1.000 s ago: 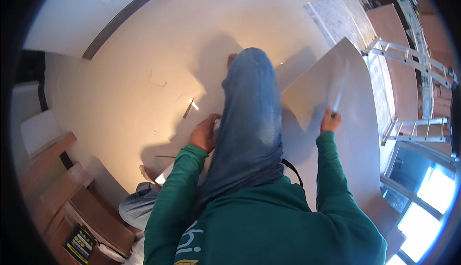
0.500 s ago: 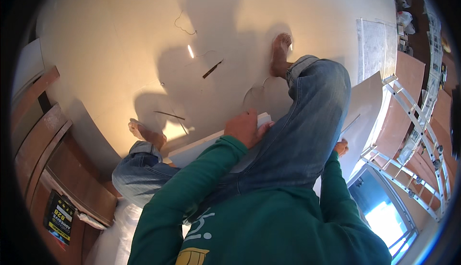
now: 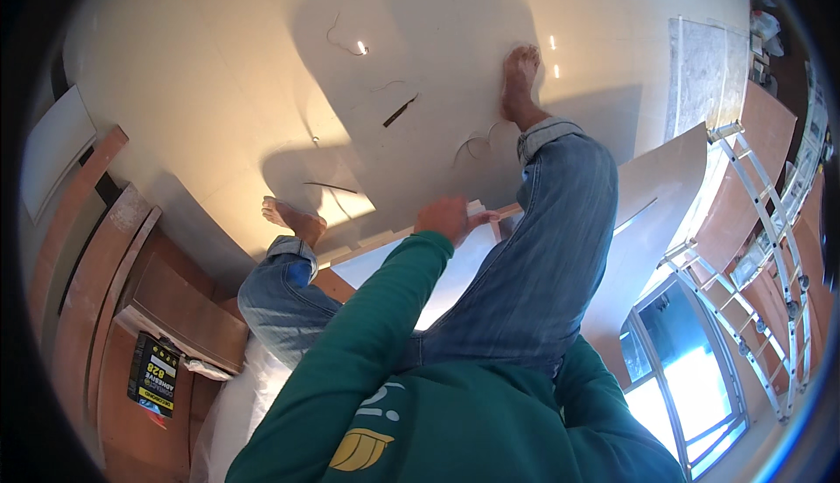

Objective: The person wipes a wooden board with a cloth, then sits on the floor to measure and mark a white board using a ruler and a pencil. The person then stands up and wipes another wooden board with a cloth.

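Note:
My left hand, in a green sleeve, grips the upper edge of a pale board that lies between my jeans-clad legs, fingers closed and thumb along the edge. My right hand is out of sight; its sleeve disappears behind my right thigh. Right of that thigh a broad pale sheet is propped up, with a thin straight strip on it. On the pale floor beyond my bare feet lie a dark slim tool, a dark stick and bits of thin wire.
An aluminium ladder stands at the right beside reddish boards and a bright window. A plastic-covered sheet lies at the upper right. Stacked panels and a black tin are at the left.
My right hand has moved back from the sheet, out of sight. My left hand has moved up and right with the board edge. My right leg has stretched outward, and the view has shifted.

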Available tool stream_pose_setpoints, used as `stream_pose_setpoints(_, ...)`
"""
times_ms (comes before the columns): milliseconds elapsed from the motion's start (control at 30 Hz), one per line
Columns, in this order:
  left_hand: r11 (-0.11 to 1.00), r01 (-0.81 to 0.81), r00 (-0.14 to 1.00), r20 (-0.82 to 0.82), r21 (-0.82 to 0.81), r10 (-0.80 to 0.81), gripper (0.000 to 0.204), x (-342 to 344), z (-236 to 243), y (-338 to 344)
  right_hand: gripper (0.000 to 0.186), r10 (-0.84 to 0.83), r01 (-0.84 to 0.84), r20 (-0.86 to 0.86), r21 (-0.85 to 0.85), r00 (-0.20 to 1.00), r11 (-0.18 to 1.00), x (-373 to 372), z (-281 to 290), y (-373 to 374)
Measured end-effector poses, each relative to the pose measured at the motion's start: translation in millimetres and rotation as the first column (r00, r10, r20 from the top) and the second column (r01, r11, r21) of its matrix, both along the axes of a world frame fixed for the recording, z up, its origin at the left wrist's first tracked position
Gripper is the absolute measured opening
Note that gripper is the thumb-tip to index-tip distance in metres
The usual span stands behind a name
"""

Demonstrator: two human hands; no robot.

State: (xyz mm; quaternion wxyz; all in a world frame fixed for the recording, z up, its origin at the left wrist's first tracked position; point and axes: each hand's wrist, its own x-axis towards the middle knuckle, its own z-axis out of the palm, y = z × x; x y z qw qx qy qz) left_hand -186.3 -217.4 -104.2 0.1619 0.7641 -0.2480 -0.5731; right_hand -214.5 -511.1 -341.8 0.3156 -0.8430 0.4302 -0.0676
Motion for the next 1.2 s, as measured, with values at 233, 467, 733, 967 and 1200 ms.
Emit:
stream_pose_setpoints(233, 0.984, -0.163, 0.985, -0.040, 0.071, 0.166, 0.098, 51.1, -14.0, 55.7, 0.041, 0.132, -0.173, -0.290, -0.120, 0.948, 0.978, 38.5, -66.7, -20.1)
stream_pose_setpoints(467, 0.942, -0.335, 0.939, -0.090, -0.017, 0.332, 0.099, 87.8, -9.5, 89.2, 0.039, 0.032, -0.020, -0.070, 0.158, 0.997, 0.987, 49.6, -29.1, -4.4)
stream_pose_setpoints(733, 0.829, -0.533, 0.808, -0.187, 0.172, 0.558, 0.091, 88.4, -19.7, 159.5, 0.045, -0.098, 0.139, -0.111, 0.465, 0.989, 0.874, 73.4, 22.0, 18.5)
stream_pose_setpoints(967, 0.479, -0.855, 0.465, -0.112, 0.199, 0.878, 0.073, 27.8, -10.6, 258.4, 0.069, 0.054, 0.105, -0.241, 0.601, 0.969, 0.792, 76.7, 37.8, 11.3)
stream_pose_setpoints(1200, 0.275, -0.859, 0.356, 0.117, 0.432, 0.927, 0.078, -25.3, -0.6, 313.1, 0.065, 0.159, -0.020, -0.285, 0.436, 0.945, 0.900, 81.0, 44.1, 17.6)
